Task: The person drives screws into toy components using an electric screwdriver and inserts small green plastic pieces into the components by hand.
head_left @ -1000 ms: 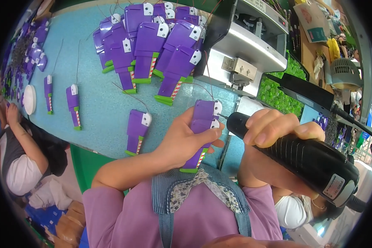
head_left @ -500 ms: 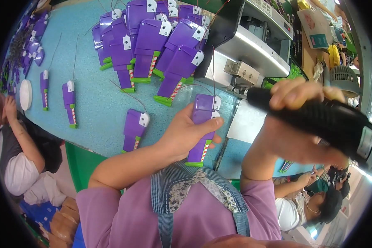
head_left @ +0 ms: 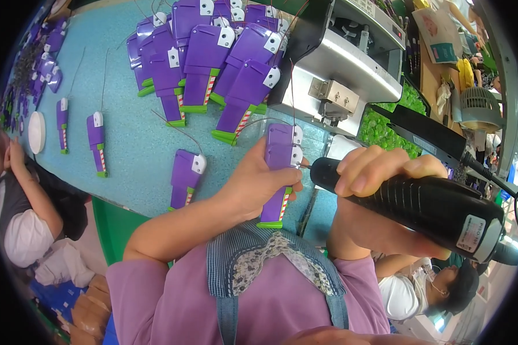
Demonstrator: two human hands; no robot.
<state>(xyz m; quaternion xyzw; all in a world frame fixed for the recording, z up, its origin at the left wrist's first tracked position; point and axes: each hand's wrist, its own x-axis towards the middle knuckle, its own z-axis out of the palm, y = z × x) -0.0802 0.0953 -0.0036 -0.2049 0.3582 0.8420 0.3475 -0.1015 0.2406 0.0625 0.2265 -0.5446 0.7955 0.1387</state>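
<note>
Here my left fingers (head_left: 284,177) close around the purple piece (head_left: 278,154) over the table (head_left: 141,155), seemingly to steady its lower white tab (head_left: 296,154) against the bit (head_left: 305,166) of the black driver (head_left: 411,207) that my right fingers (head_left: 358,167) wrap around

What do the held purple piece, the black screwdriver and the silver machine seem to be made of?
Purple piece: probably hard plastic, semi-glossy, with even colour and crisp edges.
Black screwdriver: likely plastic body, shiny, with moulded-looking ribs; the thin bit looks metallic.
Silver machine: apparently metal, from its satin sheen and shiny bracket, though painted plastic is possible.
</note>
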